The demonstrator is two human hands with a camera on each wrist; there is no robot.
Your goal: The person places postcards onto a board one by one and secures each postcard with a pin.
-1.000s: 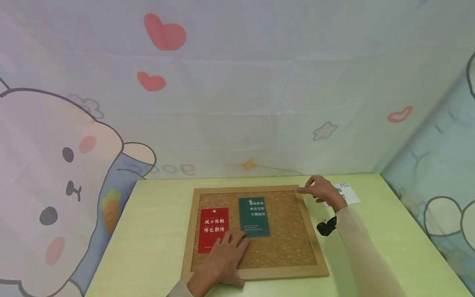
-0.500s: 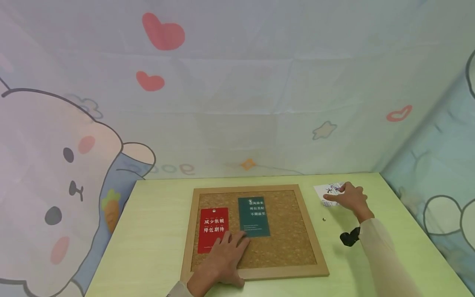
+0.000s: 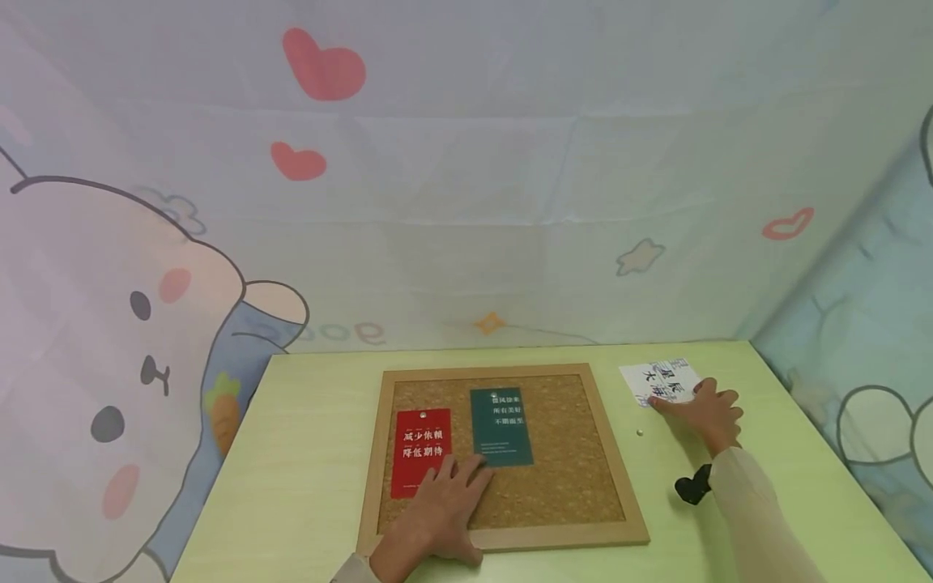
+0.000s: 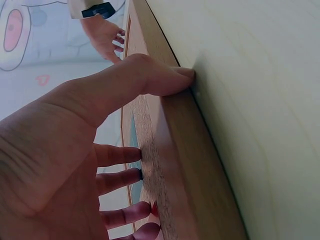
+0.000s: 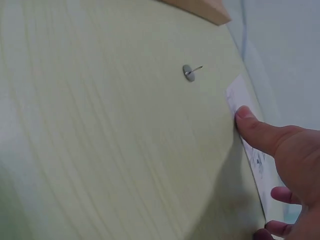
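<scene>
My left hand [image 3: 446, 510] rests spread on the lower part of a wood-framed corkboard [image 3: 568, 486]. In the left wrist view its thumb [image 4: 172, 80] lies over the frame's near edge. The fingers reach the lower parts of a red card [image 3: 421, 445] and a dark green card [image 3: 501, 429], both pinned to the cork. My right hand [image 3: 703, 417] is at the near edge of a white card [image 3: 659, 380] lying on the table, thumb [image 5: 245, 114] on one end of that edge, fingertips at the other. A thumbtack [image 5: 189, 73] lies point up nearby.
The pale yellow-green table [image 3: 794, 486] backs onto a printed cloth [image 3: 466, 178] with hearts and cartoon figures. Black straps are on the right wrist. The corkboard's frame [image 5: 200, 10] shows beyond the tack in the right wrist view.
My right hand has gone from the corkboard's upper right corner rightward to the white card, then drawn back to its near edge, uncovering more print. The left hand has stayed put.
</scene>
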